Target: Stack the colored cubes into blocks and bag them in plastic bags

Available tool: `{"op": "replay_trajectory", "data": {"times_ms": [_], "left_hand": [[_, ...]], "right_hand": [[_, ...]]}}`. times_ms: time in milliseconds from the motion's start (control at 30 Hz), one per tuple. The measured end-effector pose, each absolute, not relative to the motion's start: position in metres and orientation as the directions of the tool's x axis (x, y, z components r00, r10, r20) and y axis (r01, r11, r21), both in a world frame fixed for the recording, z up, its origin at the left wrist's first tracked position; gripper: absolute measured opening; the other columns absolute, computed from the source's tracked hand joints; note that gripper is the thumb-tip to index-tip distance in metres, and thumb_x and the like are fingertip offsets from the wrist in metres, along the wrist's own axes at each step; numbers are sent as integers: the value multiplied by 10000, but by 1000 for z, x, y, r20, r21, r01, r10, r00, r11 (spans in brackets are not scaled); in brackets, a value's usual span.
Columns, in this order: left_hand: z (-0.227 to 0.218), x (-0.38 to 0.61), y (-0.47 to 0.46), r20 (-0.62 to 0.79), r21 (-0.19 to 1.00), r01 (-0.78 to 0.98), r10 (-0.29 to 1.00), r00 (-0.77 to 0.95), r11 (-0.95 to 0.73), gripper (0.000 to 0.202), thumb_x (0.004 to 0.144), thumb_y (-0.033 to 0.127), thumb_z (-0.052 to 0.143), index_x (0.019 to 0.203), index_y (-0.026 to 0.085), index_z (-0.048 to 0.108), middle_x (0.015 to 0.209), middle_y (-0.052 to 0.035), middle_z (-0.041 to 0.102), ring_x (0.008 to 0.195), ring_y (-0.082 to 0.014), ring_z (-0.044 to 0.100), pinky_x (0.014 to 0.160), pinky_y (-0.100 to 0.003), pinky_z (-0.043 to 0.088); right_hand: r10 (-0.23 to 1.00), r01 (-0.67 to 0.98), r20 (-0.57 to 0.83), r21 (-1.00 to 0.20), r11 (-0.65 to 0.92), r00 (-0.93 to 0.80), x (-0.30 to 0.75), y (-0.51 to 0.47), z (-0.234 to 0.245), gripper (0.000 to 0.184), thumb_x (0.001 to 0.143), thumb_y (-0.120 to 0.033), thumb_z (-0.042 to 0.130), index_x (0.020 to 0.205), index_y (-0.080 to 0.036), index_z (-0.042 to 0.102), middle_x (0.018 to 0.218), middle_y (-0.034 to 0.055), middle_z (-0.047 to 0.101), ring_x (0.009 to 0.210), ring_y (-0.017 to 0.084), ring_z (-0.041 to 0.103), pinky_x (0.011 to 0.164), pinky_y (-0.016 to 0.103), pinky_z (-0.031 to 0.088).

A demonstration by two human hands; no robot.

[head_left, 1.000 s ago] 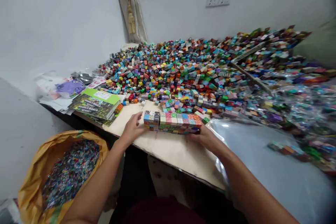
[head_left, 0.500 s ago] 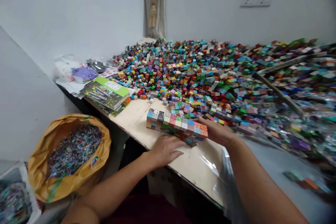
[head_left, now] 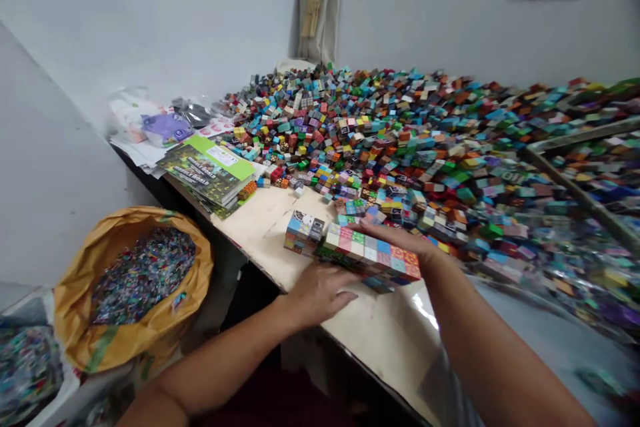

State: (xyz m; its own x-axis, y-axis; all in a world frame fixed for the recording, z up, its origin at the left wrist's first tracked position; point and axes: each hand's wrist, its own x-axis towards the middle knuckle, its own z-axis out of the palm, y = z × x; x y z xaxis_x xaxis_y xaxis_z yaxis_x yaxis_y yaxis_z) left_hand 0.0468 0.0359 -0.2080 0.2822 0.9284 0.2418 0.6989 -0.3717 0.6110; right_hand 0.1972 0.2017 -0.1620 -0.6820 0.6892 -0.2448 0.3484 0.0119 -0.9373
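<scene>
A long block of joined coloured cubes (head_left: 373,255) lies near the front edge of the pale wooden tabletop (head_left: 370,320). My left hand (head_left: 320,290) presses flat against its near side, fingers stretched out. My right hand (head_left: 400,240) reaches over the far side and cups the block's top and back. A short stack of cubes (head_left: 303,232) stands apart at the block's left end.
A huge heap of loose coloured cubes (head_left: 425,140) covers the table behind. Green booklets (head_left: 213,173) and plastic packets (head_left: 160,127) lie at the left. A yellow sack (head_left: 135,280) of small pieces stands on the floor. Clear plastic sheet (head_left: 525,340) covers the right front.
The left hand moved from the block's left end to its near side. The main block has shifted right and split from the short left stack. The camera has turned left.
</scene>
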Motion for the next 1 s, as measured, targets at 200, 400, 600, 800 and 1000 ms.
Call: {"op": "replay_trajectory", "data": {"times_ms": [200, 400, 600, 800, 1000], "left_hand": [[-204, 51, 38, 227, 613, 712, 939, 258, -343, 330, 879, 289, 562, 1199, 209, 579, 1095, -70, 689, 1007, -233, 630, 899, -369, 486], [-200, 22, 10, 322, 695, 614, 925, 200, -375, 225, 886, 351, 552, 1032, 199, 630, 980, -66, 684, 922, -195, 630, 825, -313, 501], [-196, -64, 3, 212, 783, 620, 917, -339, 48, 646, 730, 330, 709, 1310, 205, 454, 1131, -74, 597, 886, -185, 594, 805, -321, 488], [-191, -78, 49, 34, 836, 548, 999, -7, -25, 507, 738, 302, 658, 1221, 171, 570, 1040, -48, 666, 892, -203, 607, 811, -307, 487], [-188, -74, 52, 58, 854, 517, 998, 31, -65, 463, 733, 293, 661, 1171, 155, 601, 1057, -48, 680, 911, -208, 620, 816, -301, 495]], "right_hand": [[443, 362, -431, -902, -235, -786, 191, 201, -159, 534, 766, -679, 557, 1055, -253, 700, 1078, 46, 694, 1046, 291, 627, 940, 435, 500], [622, 131, -351, -919, -372, -699, 228, 190, -163, 575, 807, -690, 489, 1145, -253, 645, 1234, 94, 617, 1109, 316, 589, 906, 490, 507], [862, 269, -275, -948, -170, -426, 292, 142, -174, 570, 689, -492, 743, 1195, -265, 610, 1246, 91, 604, 1059, 315, 605, 906, 446, 514], [848, 235, -113, -972, 13, -517, 266, 118, -191, 606, 676, -475, 750, 1207, -242, 573, 1188, 86, 633, 1030, 313, 612, 889, 473, 520], [857, 196, -58, -979, 51, -513, 258, 123, -198, 530, 702, -463, 739, 1161, -246, 587, 1199, 69, 628, 1068, 303, 594, 936, 468, 492]]}}
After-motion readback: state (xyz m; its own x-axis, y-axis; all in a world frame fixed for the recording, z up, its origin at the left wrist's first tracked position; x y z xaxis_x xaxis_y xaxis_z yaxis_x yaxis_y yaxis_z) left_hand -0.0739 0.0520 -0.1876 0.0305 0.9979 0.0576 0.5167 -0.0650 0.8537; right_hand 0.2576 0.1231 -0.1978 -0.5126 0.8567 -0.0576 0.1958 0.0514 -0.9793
